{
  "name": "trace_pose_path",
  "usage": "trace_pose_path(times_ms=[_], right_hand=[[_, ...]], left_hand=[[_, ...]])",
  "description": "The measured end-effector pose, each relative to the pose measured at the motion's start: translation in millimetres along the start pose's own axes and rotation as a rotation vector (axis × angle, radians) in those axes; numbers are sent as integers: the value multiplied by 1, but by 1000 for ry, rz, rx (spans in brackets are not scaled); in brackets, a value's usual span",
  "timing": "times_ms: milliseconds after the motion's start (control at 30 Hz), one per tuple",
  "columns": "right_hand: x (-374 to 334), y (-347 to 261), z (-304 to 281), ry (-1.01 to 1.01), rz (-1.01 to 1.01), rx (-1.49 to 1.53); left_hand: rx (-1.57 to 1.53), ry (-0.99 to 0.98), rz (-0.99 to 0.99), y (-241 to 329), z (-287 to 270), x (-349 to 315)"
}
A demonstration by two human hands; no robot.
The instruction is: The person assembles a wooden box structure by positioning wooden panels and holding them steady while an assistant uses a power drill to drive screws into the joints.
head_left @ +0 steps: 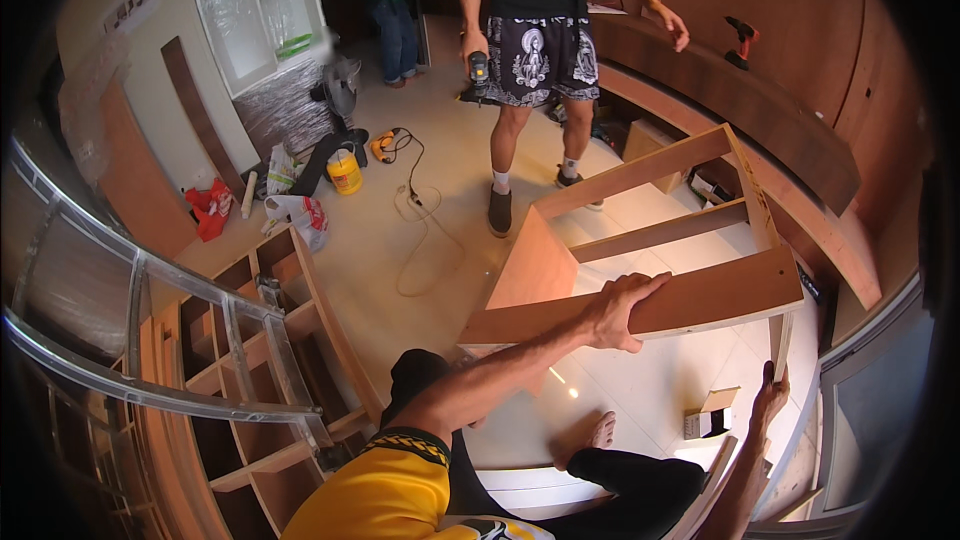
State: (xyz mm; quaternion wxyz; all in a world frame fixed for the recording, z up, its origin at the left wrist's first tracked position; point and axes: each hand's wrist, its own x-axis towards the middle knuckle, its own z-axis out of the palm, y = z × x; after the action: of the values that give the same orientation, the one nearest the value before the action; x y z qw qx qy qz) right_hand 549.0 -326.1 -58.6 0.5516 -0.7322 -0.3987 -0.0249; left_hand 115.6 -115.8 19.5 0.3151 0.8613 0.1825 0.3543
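L hand (pixel 614 313) gripping wd frame (pixel 715 295) board, R hand (pixel 769 397) on post (pixel 781 338) below.

Right fingers (pixel 769 374) perhaps partly behind wooden upright (pixel 781 337)

An open, reddish-brown wooden frame (pixel 715 294) of flat boards and crosspieces slants above the pale tiled floor (pixel 645 395).

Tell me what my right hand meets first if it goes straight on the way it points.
Beyond the narrow upright it seems to touch, your right hand would probably meet the right end of the wooden board; depth is unclear.
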Motion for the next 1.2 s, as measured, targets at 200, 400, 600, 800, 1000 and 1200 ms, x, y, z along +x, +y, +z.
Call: trace_pose_path(times_ms=[200,400,600,800,1000,1200], right_hand=[[6,-43,-32,-14,-70,-211],[17,-74,-53,127,-455,-193],[48,-90,-74,59,-273,-539],[83,-96,-86,-3,-375,-646],[96,-136,-59,24,-474,-767],[86,-160,-46,20,-579,-813]], left_hand=[[-69,5,-82,13,9,-37],[-194,65,-2,0,36,-33],[-182,160,69,-28,82,-23],[-293,228,136,-36,117,-16],[-398,218,-66,-34,142,-36],[-368,275,-144,-41,157,-61]])
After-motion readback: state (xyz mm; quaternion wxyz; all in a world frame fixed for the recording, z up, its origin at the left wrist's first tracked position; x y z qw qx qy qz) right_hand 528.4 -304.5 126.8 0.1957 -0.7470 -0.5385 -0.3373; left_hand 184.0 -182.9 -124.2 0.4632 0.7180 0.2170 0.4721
